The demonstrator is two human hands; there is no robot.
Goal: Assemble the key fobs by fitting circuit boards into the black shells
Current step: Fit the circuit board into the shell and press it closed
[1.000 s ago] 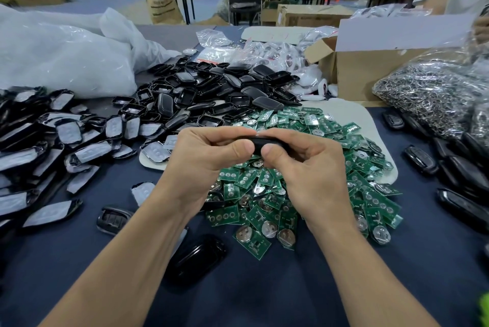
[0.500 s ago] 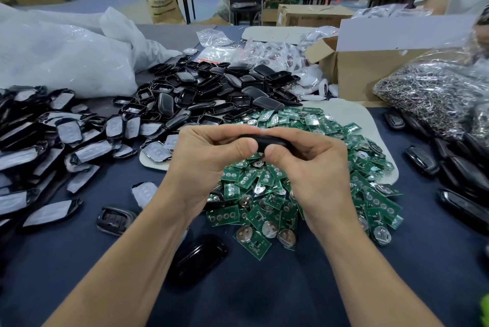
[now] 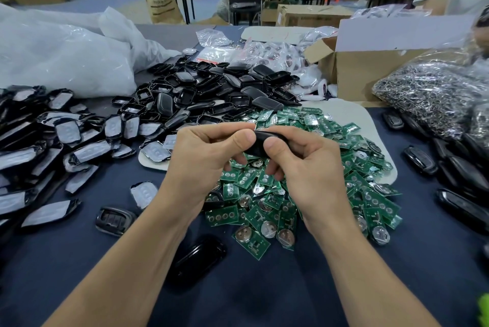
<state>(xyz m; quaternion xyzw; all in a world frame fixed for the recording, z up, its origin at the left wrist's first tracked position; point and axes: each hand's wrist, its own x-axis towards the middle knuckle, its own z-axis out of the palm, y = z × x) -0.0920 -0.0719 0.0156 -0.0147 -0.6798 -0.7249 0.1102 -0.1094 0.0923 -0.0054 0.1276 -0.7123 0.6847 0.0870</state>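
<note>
Shells (image 3: 217, 93) behind circuit boards (image 3: 299, 194)

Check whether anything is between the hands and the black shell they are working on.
Nothing visible is. The left hand and right hand both grip the black shell directly, thumbs pressed on its near side, over the pile of green circuit boards.

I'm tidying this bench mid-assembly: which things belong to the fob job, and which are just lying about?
Job: black shell gripped by left hand and right hand; green circuit boards; empty black shells.
Lying about: white plastic bag; cardboard box; bag of metal parts.
</note>
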